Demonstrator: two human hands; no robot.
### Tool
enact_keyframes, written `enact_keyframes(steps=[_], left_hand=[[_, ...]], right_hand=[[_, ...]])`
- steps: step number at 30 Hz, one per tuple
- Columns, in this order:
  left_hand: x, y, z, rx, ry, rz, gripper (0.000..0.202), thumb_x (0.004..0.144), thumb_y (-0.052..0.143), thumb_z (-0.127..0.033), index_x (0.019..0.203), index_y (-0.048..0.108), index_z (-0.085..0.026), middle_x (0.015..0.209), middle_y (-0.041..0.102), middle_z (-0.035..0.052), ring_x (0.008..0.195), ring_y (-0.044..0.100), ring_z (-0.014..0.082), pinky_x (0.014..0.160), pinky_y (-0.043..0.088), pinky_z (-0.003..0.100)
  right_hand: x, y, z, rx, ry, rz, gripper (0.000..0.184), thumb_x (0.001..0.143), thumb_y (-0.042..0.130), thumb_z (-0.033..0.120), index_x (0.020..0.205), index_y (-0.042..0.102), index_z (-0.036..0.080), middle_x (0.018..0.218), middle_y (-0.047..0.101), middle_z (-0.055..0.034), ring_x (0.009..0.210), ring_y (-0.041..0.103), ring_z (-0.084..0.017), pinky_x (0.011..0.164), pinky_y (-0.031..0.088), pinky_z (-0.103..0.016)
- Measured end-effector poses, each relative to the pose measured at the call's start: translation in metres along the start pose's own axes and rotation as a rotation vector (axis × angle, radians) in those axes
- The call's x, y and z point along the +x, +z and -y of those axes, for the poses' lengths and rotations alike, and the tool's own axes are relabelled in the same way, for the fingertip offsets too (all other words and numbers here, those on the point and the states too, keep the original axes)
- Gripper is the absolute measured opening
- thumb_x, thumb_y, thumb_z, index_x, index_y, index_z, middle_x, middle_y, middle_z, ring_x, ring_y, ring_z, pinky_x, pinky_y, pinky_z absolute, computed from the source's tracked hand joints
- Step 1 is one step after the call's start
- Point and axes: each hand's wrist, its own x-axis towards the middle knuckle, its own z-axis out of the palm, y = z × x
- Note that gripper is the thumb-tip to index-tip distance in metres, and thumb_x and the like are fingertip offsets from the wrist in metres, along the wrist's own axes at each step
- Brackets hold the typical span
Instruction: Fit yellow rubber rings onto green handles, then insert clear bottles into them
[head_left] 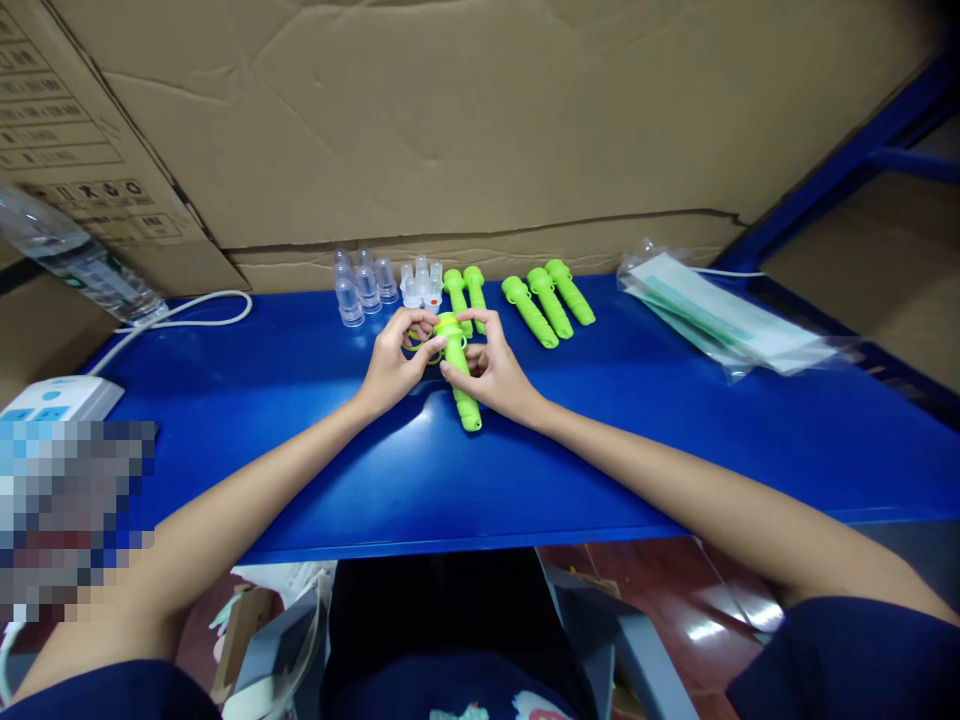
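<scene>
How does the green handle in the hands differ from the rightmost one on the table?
The held handle is gripped by the left hand and right hand; the rightmost handle lies untouched on the blue table.
The held handle shows a yellow band by its head; the rightmost handle shows only green.
The rightmost handle slants more across the view than the held handle.
Both are green, with a wide head and narrower grip.

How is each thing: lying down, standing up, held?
Held green stick, slanted, narrow end toward the person
Left hand, pinching its wide end
Right hand, holding its body
Two green sticks, lying behind the hands
Three green sticks, lying side by side
Clear cups, standing upright
Small clear pieces, standing clustered
Plastic packet, lying flat
Water bottle, slanting in view, top cut off
Power strip, on or off unclear
</scene>
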Motion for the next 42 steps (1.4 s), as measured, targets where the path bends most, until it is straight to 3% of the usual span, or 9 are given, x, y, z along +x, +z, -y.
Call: enact_keyframes(steps=[18,31,38,42], left_hand=[[0.0019,-0.0048,-0.0069,0.026,0.063,0.059,0.018,0.091,0.065,-0.028,0.106,0.062,-0.020,0.096,0.061,0.0040,0.085,0.059,0.0150,0.073,0.045,0.027],[0.0000,-0.0041,-0.0044,0.040,0.064,0.099,0.019,0.093,0.061,-0.027,0.110,0.062,-0.019,0.101,0.061,0.0056,0.086,0.058,0.0153,0.074,0.046,0.027],[0.0013,-0.0047,-0.0039,0.034,0.069,0.126,0.019,0.096,0.058,-0.036,0.106,0.061,-0.020,0.102,0.061,0.0067,0.089,0.059,0.0162,0.077,0.048,0.028],[0.0008,-0.0038,-0.0048,0.039,0.071,0.089,0.022,0.095,0.060,-0.038,0.109,0.061,-0.021,0.099,0.060,0.0058,0.086,0.058,0.0162,0.075,0.047,0.028]], right_hand=[[-0.0010,0.0017,-0.0014,-0.044,-0.038,-0.002,0.058,0.080,0.069,0.029,0.123,0.031,0.025,0.062,0.053,0.0120,0.048,0.052,-0.009,0.046,0.039,-0.021],[0.0012,0.0009,-0.0004,-0.014,0.031,-0.006,0.057,0.074,0.069,0.026,0.116,0.031,0.025,0.060,0.053,0.0132,0.046,0.052,-0.008,0.046,0.038,-0.018],[0.0004,0.0011,0.0008,-0.037,0.015,-0.025,0.048,0.073,0.066,0.024,0.107,0.033,0.025,0.057,0.050,0.0143,0.046,0.052,-0.009,0.047,0.039,-0.020],[0.0000,0.0020,0.0003,-0.036,-0.011,-0.035,0.050,0.075,0.066,0.026,0.111,0.031,0.025,0.059,0.049,0.0137,0.047,0.053,-0.010,0.046,0.039,-0.021]])
